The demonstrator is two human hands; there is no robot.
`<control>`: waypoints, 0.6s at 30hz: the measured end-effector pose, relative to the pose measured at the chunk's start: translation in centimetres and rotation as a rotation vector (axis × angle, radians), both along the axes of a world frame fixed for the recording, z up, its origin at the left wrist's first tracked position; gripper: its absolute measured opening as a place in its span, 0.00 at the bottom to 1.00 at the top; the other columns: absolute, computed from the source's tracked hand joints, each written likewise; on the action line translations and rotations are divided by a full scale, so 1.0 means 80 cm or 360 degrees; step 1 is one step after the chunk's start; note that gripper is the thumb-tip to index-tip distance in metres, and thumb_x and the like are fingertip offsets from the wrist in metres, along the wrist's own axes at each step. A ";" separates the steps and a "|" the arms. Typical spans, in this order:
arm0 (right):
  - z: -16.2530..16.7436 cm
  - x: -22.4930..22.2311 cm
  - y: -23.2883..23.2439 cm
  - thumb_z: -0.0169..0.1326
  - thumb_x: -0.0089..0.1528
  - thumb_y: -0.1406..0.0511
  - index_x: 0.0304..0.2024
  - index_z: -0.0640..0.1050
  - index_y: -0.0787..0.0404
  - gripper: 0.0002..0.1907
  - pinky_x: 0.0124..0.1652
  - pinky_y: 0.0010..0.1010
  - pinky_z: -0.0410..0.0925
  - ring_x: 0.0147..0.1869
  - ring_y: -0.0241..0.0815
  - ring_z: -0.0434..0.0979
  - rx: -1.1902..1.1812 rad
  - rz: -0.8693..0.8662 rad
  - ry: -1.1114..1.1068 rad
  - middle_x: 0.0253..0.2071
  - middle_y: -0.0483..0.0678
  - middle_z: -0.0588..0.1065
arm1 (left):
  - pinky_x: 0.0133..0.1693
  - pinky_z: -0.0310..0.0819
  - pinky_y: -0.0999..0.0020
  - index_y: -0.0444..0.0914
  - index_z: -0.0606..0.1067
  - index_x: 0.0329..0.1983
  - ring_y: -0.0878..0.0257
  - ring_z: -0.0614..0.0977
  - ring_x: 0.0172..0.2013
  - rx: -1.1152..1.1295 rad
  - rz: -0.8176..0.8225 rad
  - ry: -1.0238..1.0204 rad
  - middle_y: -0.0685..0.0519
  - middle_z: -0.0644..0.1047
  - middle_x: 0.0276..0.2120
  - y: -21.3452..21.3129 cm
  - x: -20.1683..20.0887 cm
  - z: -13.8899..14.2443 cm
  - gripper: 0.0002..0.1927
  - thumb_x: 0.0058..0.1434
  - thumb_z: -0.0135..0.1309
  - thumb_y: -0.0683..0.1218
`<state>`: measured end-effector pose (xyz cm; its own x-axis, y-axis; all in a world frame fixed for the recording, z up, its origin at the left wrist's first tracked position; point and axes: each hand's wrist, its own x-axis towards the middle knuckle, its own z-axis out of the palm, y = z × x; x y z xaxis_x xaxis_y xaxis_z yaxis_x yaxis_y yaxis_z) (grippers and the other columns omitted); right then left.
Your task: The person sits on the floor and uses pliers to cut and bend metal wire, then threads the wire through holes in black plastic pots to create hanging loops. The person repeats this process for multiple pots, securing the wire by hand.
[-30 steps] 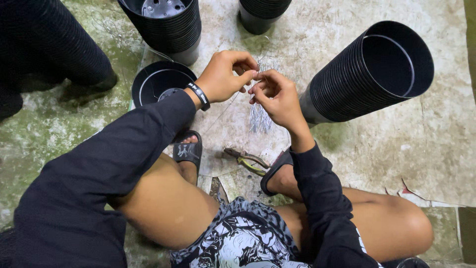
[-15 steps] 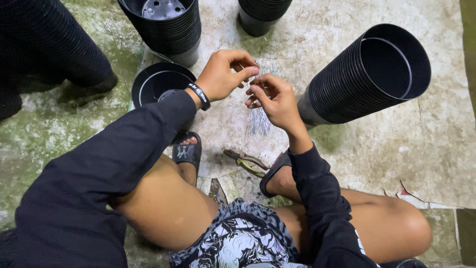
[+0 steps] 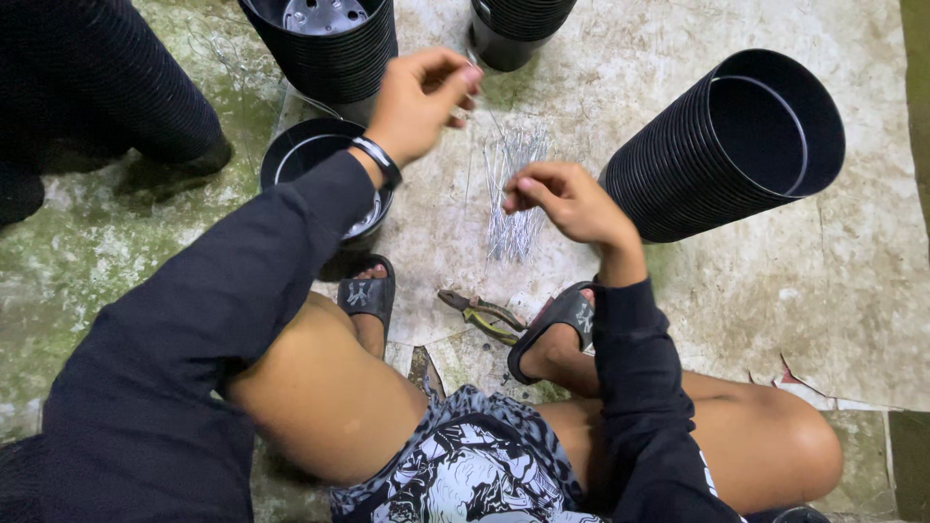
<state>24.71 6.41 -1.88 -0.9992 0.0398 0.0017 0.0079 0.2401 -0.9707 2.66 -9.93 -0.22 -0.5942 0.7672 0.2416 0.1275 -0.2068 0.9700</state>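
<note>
Worn cardboard (image 3: 852, 291) covered the mossy floor, with a bundle of thin wires (image 3: 511, 199) at its middle. Left hand (image 3: 421, 97) pinched closed above it; right hand (image 3: 567, 199) hovered half-curled beside the wires, near stacked black pots (image 3: 717, 145), pliers (image 3: 480, 312) below

Left hand (image 3: 421, 102) lifts with fingers pinched, right hand (image 3: 567, 199) curled above a bundle of thin wires (image 3: 511, 194) on the worn sheet (image 3: 843, 291); pliers (image 3: 481, 312) lie between the sandals, stacked black pots (image 3: 722, 150) beside
</note>
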 end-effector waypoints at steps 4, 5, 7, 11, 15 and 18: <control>-0.007 0.021 0.041 0.44 0.73 0.64 0.48 0.78 0.71 0.16 0.48 0.35 0.74 0.45 0.44 0.82 -0.0380 0.0293 -0.0210 0.39 0.54 0.80 | 0.35 0.83 0.73 0.37 0.79 0.46 0.69 0.84 0.36 0.0172 0.0101 -0.0125 0.55 0.82 0.36 -0.010 -0.030 -0.004 0.08 0.72 0.57 0.47; -0.014 0.025 0.047 0.44 0.73 0.64 0.47 0.78 0.71 0.16 0.48 0.37 0.74 0.43 0.45 0.81 -0.0572 0.0291 -0.0180 0.38 0.54 0.79 | 0.35 0.83 0.72 0.37 0.79 0.46 0.69 0.84 0.36 0.0175 0.0120 -0.0144 0.55 0.82 0.37 -0.014 -0.035 -0.005 0.08 0.72 0.56 0.47; -0.034 0.026 0.052 0.46 0.73 0.63 0.46 0.78 0.72 0.17 0.46 0.41 0.75 0.38 0.46 0.80 -0.0951 0.0287 -0.0112 0.35 0.55 0.78 | 0.36 0.84 0.72 0.37 0.78 0.46 0.69 0.85 0.37 0.0205 0.0136 -0.0158 0.55 0.82 0.37 -0.019 -0.044 -0.005 0.08 0.73 0.56 0.47; -0.070 0.028 0.054 0.48 0.72 0.61 0.46 0.74 0.70 0.15 0.36 0.38 0.72 0.30 0.39 0.70 -0.1430 0.0357 -0.0087 0.30 0.49 0.69 | 0.36 0.84 0.71 0.37 0.78 0.47 0.68 0.85 0.38 0.0232 0.0173 -0.0092 0.55 0.82 0.38 -0.026 -0.055 -0.005 0.09 0.73 0.56 0.47; -0.091 0.030 0.057 0.49 0.71 0.60 0.43 0.70 0.67 0.14 0.23 0.30 0.68 0.27 0.34 0.64 -0.1689 0.0462 -0.0168 0.29 0.44 0.63 | 0.36 0.85 0.71 0.36 0.78 0.46 0.68 0.85 0.38 0.0204 0.0241 -0.0086 0.55 0.82 0.38 -0.030 -0.061 -0.007 0.09 0.73 0.56 0.47; -0.098 0.031 0.059 0.50 0.72 0.60 0.41 0.69 0.66 0.14 0.19 0.23 0.63 0.27 0.32 0.62 -0.1653 0.0462 -0.0126 0.28 0.43 0.61 | 0.36 0.85 0.72 0.36 0.78 0.45 0.69 0.85 0.37 0.0184 0.0250 -0.0119 0.55 0.82 0.37 -0.031 -0.066 -0.010 0.08 0.73 0.56 0.47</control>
<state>27.17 11.11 -9.70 -0.9665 -0.2536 0.0385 0.1550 -0.6971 -0.7000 -2.64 -12.43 -1.00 -0.7238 0.6337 0.2732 0.0952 -0.3003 0.9491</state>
